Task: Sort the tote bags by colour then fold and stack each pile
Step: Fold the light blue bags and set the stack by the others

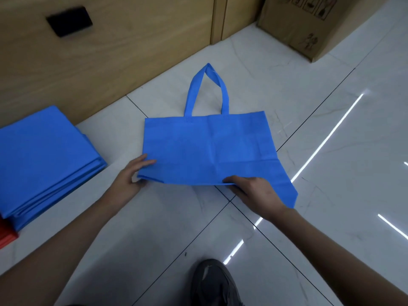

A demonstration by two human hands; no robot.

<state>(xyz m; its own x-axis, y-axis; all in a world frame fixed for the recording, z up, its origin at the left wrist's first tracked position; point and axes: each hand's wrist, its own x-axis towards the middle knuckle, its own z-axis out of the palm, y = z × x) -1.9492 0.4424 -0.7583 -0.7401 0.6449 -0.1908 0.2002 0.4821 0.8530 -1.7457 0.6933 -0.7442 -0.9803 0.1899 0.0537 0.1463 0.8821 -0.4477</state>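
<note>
A blue tote bag (209, 149) lies flat on the white tiled floor in front of me, its handles pointing away. My left hand (132, 175) pinches the bag's near left corner, thumb on top. My right hand (254, 191) grips the near edge right of the middle, fingers curled over it. The near edge is lifted slightly off the floor. A stack of folded blue tote bags (46, 160) sits at the left. A sliver of red fabric (6, 236) shows under that stack's near corner at the frame's left edge.
A wooden cabinet front (99, 51) with a black handle runs along the far left. A cardboard box (313, 25) stands at the far right. My dark shoe (216, 283) is at the bottom centre. The glossy floor (331, 173) stretches to the right.
</note>
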